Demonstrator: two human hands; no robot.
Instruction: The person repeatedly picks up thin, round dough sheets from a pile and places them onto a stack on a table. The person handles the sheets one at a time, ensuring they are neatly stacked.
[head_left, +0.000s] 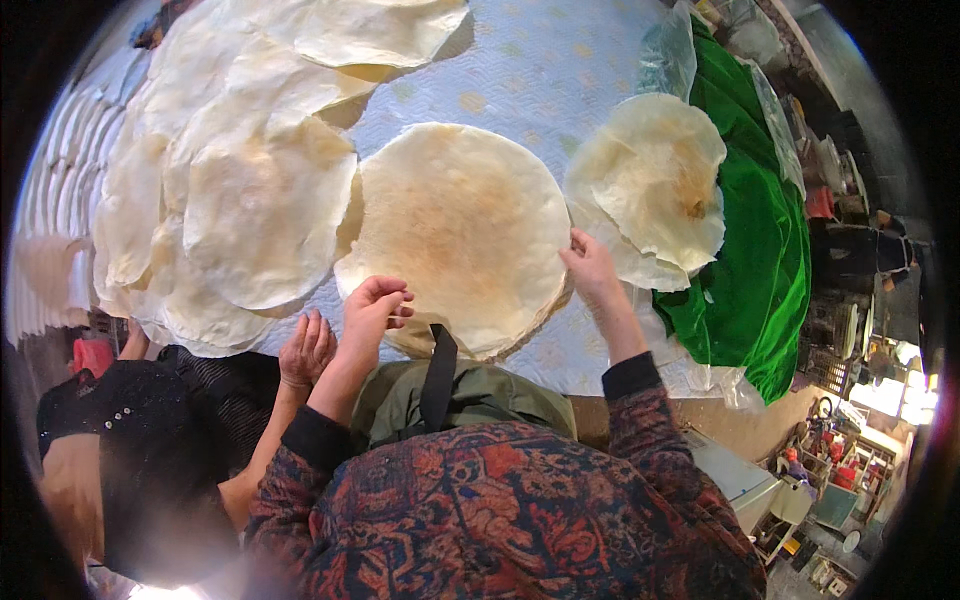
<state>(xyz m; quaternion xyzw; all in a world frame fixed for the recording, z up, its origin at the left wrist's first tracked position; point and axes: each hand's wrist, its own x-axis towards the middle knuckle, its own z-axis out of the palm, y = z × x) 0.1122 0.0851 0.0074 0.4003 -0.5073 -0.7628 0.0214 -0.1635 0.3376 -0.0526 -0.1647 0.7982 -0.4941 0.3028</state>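
Observation:
A stack of large round thin flatbreads (457, 217), browned in the middle, lies on the blue quilted cloth (502, 67) before me. My right hand (589, 259) is at the stack's right edge, thumb and fingertips pinched together there; whether they grip a sheet is hard to tell. My left hand (375, 307) hovers over the lower left edge with its fingers curled and nothing clearly held. To the right lies a smaller, paler flatbread (660, 187), uneven and with a brown spot. Many overlapping flatbreads (262, 217) cover the left side of the cloth.
At my left a person in black (157, 465) has a hand (304, 349) by the table edge, close to my left wrist. Green velvety cloth (757, 232) and clear plastic (667, 52) lie along the right side. A pale cabinet (731, 469) stands at the lower right.

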